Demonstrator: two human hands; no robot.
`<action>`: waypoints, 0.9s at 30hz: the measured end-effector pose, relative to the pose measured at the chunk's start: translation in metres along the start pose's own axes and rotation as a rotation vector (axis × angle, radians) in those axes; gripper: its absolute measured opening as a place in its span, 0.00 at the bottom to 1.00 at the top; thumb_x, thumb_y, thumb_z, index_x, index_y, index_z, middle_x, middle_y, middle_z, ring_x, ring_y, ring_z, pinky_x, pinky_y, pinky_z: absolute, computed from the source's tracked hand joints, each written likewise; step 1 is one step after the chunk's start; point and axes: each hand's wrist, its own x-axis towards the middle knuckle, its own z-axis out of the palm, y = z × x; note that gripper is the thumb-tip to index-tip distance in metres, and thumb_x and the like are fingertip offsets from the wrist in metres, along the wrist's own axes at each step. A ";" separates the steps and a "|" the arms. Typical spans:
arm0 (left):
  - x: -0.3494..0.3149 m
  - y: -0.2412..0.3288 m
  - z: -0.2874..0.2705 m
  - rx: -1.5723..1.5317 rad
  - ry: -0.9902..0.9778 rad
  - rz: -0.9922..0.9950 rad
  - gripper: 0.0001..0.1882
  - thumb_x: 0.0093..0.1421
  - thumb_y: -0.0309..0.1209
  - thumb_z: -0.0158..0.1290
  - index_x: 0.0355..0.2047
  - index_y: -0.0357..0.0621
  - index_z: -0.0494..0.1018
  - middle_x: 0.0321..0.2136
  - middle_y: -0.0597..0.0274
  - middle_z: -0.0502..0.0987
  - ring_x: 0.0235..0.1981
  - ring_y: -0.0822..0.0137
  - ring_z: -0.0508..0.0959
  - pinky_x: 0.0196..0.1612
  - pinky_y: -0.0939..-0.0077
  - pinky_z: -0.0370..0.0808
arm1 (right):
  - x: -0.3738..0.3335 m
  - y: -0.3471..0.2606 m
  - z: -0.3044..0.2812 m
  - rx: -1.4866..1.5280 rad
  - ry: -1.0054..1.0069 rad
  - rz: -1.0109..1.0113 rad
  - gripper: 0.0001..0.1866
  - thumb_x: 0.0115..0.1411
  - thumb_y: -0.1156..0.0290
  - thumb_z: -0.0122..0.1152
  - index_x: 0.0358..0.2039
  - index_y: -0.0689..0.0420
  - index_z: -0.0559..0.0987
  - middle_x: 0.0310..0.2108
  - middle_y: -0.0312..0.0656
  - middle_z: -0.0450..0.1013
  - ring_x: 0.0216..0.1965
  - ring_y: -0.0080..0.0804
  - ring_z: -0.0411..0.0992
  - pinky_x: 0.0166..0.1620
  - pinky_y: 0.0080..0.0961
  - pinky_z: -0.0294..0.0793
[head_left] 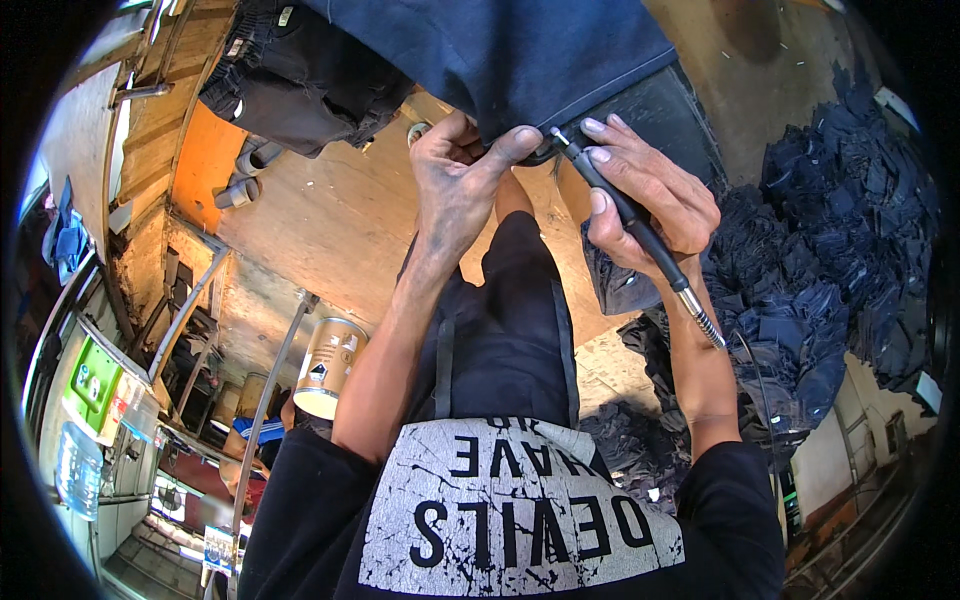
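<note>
Navy blue fabric (500, 50) with a stitched seam hangs toward me at the top of the view. My left hand (455, 175) pinches its near lower edge between thumb and fingers. In my right hand (665, 195) is a black pen-shaped tool (632, 215) with a pale metal tip, a spring sleeve at its rear and a thin cord. The tool's tip points at the fabric edge, close beside my left thumb; whether it touches the cloth I cannot tell. Under the fabric lies a dark flat board (665, 115).
Dark trousers (310, 85) lie at the far left. Large heaps of dark garments (800, 250) fill the right side. A tan bucket (332, 365) stands at the left, beyond a metal pole (275, 365). Slippers (245, 175) lie by the orange panel. Another person (255, 440) shows at lower left.
</note>
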 end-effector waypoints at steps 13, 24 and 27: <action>0.011 -0.006 0.000 -0.031 0.006 0.058 0.14 0.61 0.30 0.75 0.36 0.35 0.82 0.32 0.58 0.87 0.33 0.75 0.83 0.40 0.76 0.80 | 0.004 0.013 0.005 -0.015 0.059 0.024 0.14 0.49 0.76 0.68 0.38 0.64 0.88 0.38 0.53 0.86 0.47 0.48 0.88 0.58 0.48 0.87; 0.011 -0.006 0.000 -0.008 0.010 0.094 0.15 0.60 0.33 0.76 0.35 0.35 0.82 0.30 0.56 0.86 0.32 0.72 0.85 0.39 0.76 0.81 | 0.002 0.014 0.002 -0.056 0.080 0.053 0.13 0.52 0.74 0.69 0.38 0.64 0.87 0.37 0.53 0.86 0.47 0.49 0.88 0.58 0.48 0.87; 0.011 -0.005 -0.001 0.003 0.007 0.068 0.16 0.60 0.34 0.76 0.35 0.35 0.82 0.30 0.56 0.86 0.32 0.72 0.85 0.39 0.75 0.82 | 0.000 0.014 0.000 -0.067 0.077 0.073 0.13 0.53 0.74 0.70 0.39 0.64 0.87 0.38 0.53 0.86 0.47 0.50 0.87 0.58 0.48 0.87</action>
